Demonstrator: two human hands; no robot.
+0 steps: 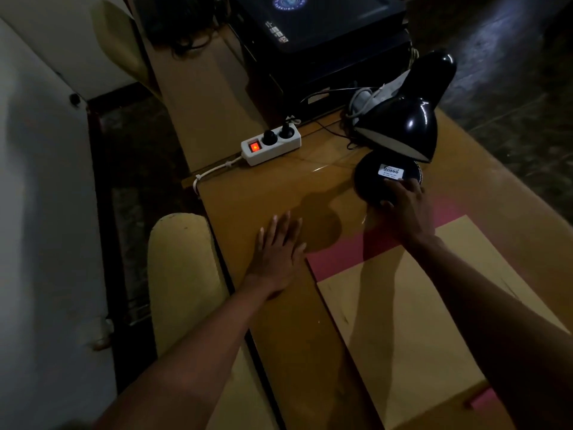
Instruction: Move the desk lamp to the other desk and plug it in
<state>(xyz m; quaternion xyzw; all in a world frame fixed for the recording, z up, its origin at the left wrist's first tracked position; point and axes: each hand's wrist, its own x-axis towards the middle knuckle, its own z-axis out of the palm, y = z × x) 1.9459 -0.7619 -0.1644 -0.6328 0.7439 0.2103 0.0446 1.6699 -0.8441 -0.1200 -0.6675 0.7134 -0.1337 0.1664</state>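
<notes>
A black desk lamp [403, 125] stands on the wooden desk [279, 187], its shade tilted down and unlit over a round black base [372, 178] with a white label. My right hand [406, 209] rests on the near edge of that base, fingers spread over it. My left hand [279, 246] lies flat on the desk, palm down, fingers apart, holding nothing. A white power strip [271, 145] with a glowing red switch lies at the desk's far left; two black plugs sit in its sockets. Which cord belongs to the lamp I cannot tell.
A dark laptop or monitor [313, 20] sits on black equipment behind the desk. Tangled cables and a white adapter [361, 103] lie behind the lamp. A tan envelope [418, 321] on a pink sheet covers the near right. Cream chair backs [183, 274] stand at the left.
</notes>
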